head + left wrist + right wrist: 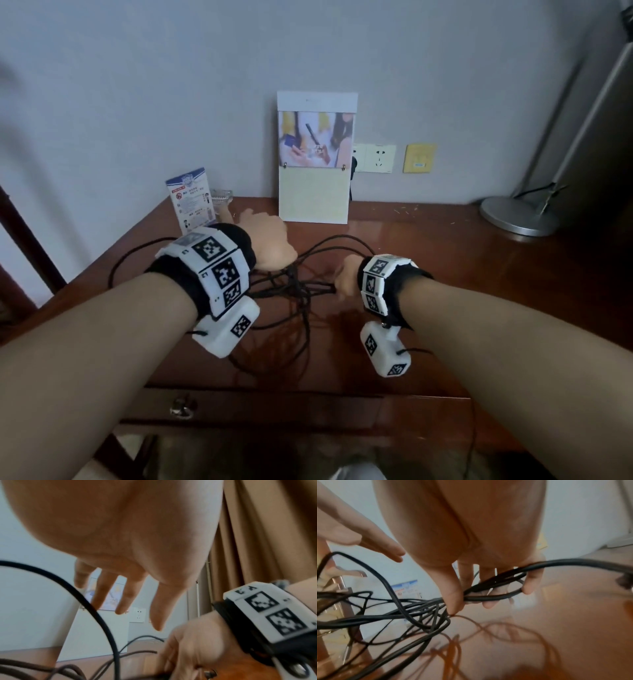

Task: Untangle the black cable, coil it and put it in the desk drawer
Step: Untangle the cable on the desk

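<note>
Black cable (301, 291) still tangled on the table (445, 267); right hand (471, 561) grips several strands; left hand (120, 547) spread wide, empty; coiling and the drawer (274, 407) at 6 o'clock remain.

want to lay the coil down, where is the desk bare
Bare: the desk right of the right hand, short of the lamp base. Crowded: the middle, under the cable, and by the left hand and leaflet.

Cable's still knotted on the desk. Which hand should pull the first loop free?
Left. The right hand already pinches a bundle of black cable strands, anchoring it. The left hand hangs open above the tangle with straight fingers, so it is probably freer to draw a loop out.
</note>
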